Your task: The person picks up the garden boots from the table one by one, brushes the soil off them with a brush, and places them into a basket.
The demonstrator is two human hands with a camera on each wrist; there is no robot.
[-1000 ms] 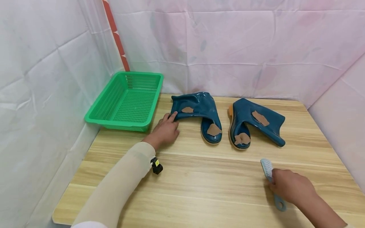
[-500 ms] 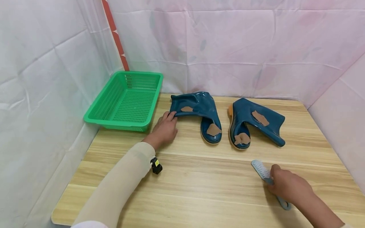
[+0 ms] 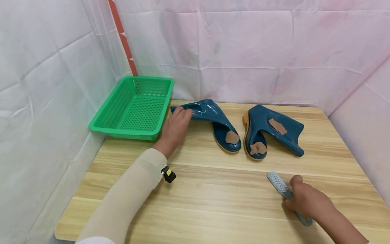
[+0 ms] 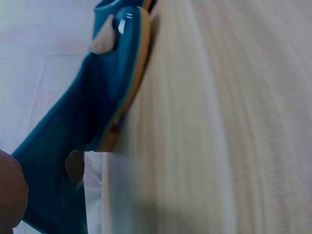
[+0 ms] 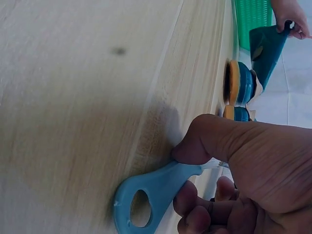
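The left grip point(image 3: 176, 126) pinches the shaft top of the left boot point(image 3: 213, 122), whose long axis runs toward the toe at 4 o'clock, while the right grip point(image 3: 307, 200) curls round the brush point(image 3: 278, 184) on the table point(image 3: 213, 189), boot at 11 o'clock.

A glossy teal rubber boot point(image 3: 213, 120) with a tan sole and a brown mud patch on its toe lies on its side, its shaft top lifted in the left hand point(image 3: 176, 130). A pale blue scrub brush point(image 3: 287, 196), bristled head angled outward, sits low under the right hand point(image 3: 307, 201), its looped handle end protruding behind the fingers.
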